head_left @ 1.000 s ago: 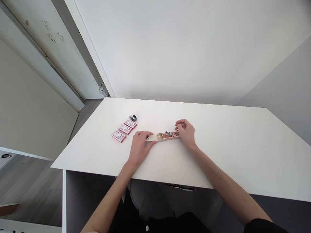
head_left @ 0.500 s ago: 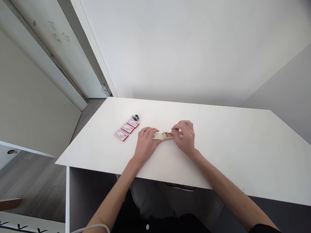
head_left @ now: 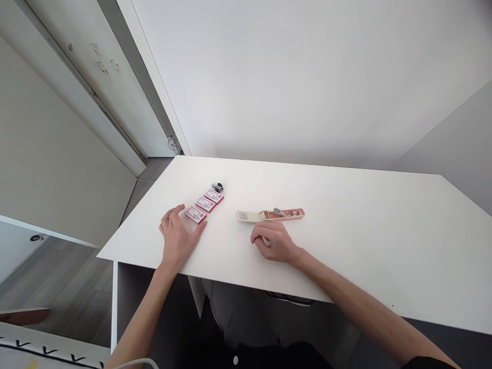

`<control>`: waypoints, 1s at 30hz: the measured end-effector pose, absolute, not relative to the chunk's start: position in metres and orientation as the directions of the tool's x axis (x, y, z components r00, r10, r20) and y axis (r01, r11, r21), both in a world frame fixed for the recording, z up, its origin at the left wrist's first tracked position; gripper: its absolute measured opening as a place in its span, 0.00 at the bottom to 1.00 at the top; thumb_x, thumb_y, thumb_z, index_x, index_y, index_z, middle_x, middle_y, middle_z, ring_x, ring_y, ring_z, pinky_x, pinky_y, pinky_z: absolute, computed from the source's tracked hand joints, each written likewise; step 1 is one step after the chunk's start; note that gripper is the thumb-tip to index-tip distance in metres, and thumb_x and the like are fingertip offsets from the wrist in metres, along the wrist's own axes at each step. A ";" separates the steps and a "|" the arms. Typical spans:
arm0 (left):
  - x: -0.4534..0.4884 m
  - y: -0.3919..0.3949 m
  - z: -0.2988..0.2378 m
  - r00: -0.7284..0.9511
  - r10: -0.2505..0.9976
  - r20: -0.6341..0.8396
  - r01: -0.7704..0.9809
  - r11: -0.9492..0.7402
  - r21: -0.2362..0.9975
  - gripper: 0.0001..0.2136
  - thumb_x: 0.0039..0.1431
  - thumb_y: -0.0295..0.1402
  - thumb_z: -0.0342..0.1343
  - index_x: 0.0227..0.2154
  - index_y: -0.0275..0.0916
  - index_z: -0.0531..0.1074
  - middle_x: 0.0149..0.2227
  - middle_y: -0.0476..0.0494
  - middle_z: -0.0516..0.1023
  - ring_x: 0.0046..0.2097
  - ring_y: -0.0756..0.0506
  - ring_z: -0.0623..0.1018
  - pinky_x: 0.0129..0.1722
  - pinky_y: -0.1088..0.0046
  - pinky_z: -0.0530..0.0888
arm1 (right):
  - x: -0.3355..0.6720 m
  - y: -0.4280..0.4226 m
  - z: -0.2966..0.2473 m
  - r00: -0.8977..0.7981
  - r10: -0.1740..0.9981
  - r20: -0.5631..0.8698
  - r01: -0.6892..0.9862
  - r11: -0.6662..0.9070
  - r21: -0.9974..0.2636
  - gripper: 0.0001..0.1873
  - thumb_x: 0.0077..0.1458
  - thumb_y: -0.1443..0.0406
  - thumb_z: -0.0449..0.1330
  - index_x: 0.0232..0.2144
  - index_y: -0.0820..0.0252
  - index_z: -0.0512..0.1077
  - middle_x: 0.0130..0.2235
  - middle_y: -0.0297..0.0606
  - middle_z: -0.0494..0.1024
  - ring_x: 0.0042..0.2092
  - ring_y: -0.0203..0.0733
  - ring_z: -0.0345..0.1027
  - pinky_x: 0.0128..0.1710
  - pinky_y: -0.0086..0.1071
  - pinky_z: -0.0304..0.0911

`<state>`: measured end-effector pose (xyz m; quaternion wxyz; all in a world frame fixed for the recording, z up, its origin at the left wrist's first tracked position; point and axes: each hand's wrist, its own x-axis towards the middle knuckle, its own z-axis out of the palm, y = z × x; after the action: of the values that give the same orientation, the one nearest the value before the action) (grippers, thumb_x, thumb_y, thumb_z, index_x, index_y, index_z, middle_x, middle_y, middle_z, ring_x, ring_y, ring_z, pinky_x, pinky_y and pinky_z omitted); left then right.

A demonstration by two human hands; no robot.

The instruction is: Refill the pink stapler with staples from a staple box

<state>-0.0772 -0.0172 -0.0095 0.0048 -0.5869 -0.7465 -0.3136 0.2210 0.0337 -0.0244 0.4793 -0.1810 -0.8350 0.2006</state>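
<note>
My left hand (head_left: 177, 238) is open around the nearest of three small red-and-white boxes (head_left: 196, 214), thumb by its right corner and fingers off its left side. Whether it touches the box I cannot tell. On the white table lies a long narrow cream-and-pink case (head_left: 251, 217), spread out flat, with a square printed code at its left end. A small metal piece (head_left: 279, 211) sits on its pink, patterned half. Just in front of the case, my right hand (head_left: 273, 241) has its fingers curled against the thumb; what they hold, if anything, is unclear.
The other two boxes (head_left: 205, 204) (head_left: 214, 196) run diagonally away from the nearest one. Behind them lies a small black and metal object (head_left: 218, 187). The white table (head_left: 365, 236) has its back edge near a white wall (head_left: 307, 87).
My left hand has let go of the case and moved left to the nearest box. My right hand has drawn back from the pink half toward me and left, uncovering the metal piece.
</note>
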 end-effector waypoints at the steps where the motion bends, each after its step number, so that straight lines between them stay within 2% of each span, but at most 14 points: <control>1: -0.077 -0.018 -0.010 -0.314 0.875 0.368 0.874 0.116 0.471 0.33 0.61 0.49 0.64 0.64 0.41 0.60 0.67 0.32 0.68 0.70 0.28 0.60 0.68 0.40 0.59 | 0.221 0.034 -0.025 -0.483 0.501 0.718 0.108 0.848 -0.519 0.14 0.50 0.79 0.53 0.28 0.55 0.69 0.25 0.29 0.73 0.23 0.33 0.57 0.23 0.30 0.50; 4: -0.072 -0.020 -0.006 -0.322 0.867 0.381 0.855 0.093 0.510 0.25 0.64 0.47 0.61 0.59 0.43 0.65 0.66 0.35 0.70 0.69 0.30 0.64 0.68 0.42 0.60 | 0.223 0.036 -0.024 -0.505 0.513 0.694 0.121 0.838 -0.532 0.13 0.50 0.79 0.53 0.28 0.56 0.69 0.25 0.29 0.73 0.23 0.33 0.56 0.23 0.29 0.50; 6: -0.068 -0.022 -0.003 -0.335 0.853 0.400 0.840 0.078 0.538 0.23 0.65 0.47 0.60 0.58 0.44 0.66 0.65 0.36 0.71 0.67 0.31 0.66 0.67 0.45 0.63 | 0.223 0.037 -0.024 -0.522 0.517 0.678 0.135 0.835 -0.533 0.13 0.50 0.78 0.53 0.28 0.56 0.69 0.25 0.29 0.73 0.23 0.32 0.56 0.24 0.29 0.50; 9: -0.066 -0.023 -0.001 -0.358 0.826 0.436 0.843 0.084 0.532 0.29 0.64 0.48 0.61 0.63 0.43 0.62 0.66 0.34 0.69 0.68 0.31 0.66 0.68 0.45 0.63 | 0.223 0.036 -0.024 -0.541 0.516 0.664 0.143 0.834 -0.532 0.13 0.50 0.78 0.53 0.27 0.56 0.70 0.25 0.29 0.74 0.23 0.32 0.57 0.24 0.29 0.50; 12: -0.070 -0.020 -0.004 -0.382 0.834 0.398 0.832 0.123 0.541 0.35 0.62 0.48 0.63 0.67 0.40 0.58 0.69 0.31 0.65 0.72 0.28 0.61 0.70 0.40 0.58 | 0.223 0.036 -0.024 -0.563 0.513 0.648 0.147 0.834 -0.532 0.13 0.50 0.78 0.53 0.27 0.56 0.70 0.25 0.30 0.74 0.23 0.32 0.57 0.25 0.29 0.50; 16: -0.075 -0.013 -0.009 -0.379 0.874 0.304 0.795 0.139 0.591 0.36 0.61 0.48 0.64 0.67 0.41 0.58 0.68 0.29 0.66 0.72 0.26 0.61 0.70 0.37 0.57 | 0.223 0.036 -0.023 -0.599 0.530 0.600 0.159 0.813 -0.560 0.12 0.50 0.77 0.53 0.26 0.56 0.71 0.25 0.30 0.75 0.23 0.32 0.56 0.25 0.29 0.51; 20: -0.071 -0.016 -0.006 -0.378 0.874 0.305 0.769 0.113 0.629 0.35 0.59 0.49 0.67 0.64 0.43 0.62 0.66 0.32 0.69 0.70 0.26 0.63 0.66 0.38 0.64 | 0.221 0.035 -0.022 -0.613 0.548 0.570 0.115 0.775 -0.622 0.12 0.50 0.76 0.54 0.26 0.56 0.73 0.25 0.29 0.75 0.22 0.32 0.56 0.25 0.29 0.52; 24: -0.057 -0.027 0.000 -0.358 0.848 0.392 0.745 0.007 0.667 0.34 0.57 0.50 0.70 0.61 0.43 0.65 0.67 0.33 0.68 0.65 0.31 0.71 0.63 0.46 0.71 | 0.220 0.034 -0.017 -0.645 0.633 0.428 0.065 0.604 -0.794 0.10 0.54 0.75 0.56 0.29 0.56 0.74 0.27 0.31 0.77 0.25 0.33 0.62 0.27 0.29 0.58; 27: -0.038 -0.036 0.003 -0.218 0.827 0.519 0.770 -0.181 0.612 0.35 0.56 0.48 0.72 0.62 0.43 0.65 0.62 0.35 0.72 0.63 0.34 0.75 0.63 0.49 0.72 | 0.219 0.035 -0.011 -0.705 0.665 0.247 0.025 0.372 -0.928 0.05 0.63 0.67 0.60 0.41 0.57 0.75 0.34 0.34 0.81 0.27 0.34 0.70 0.28 0.29 0.64; 30: -0.017 -0.042 0.006 -0.025 0.790 0.613 0.774 -0.372 0.511 0.35 0.56 0.43 0.73 0.63 0.46 0.64 0.58 0.37 0.75 0.60 0.35 0.76 0.61 0.51 0.74 | 0.219 0.036 -0.007 -0.762 0.630 0.151 -0.028 0.201 -0.979 0.14 0.68 0.57 0.61 0.50 0.58 0.72 0.39 0.38 0.82 0.29 0.35 0.74 0.32 0.30 0.68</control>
<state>-0.0166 -0.0419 0.0058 -0.0087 -0.6983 -0.5601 -0.4456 0.2194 0.0358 -0.0074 0.2752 -0.2078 -0.7244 0.5969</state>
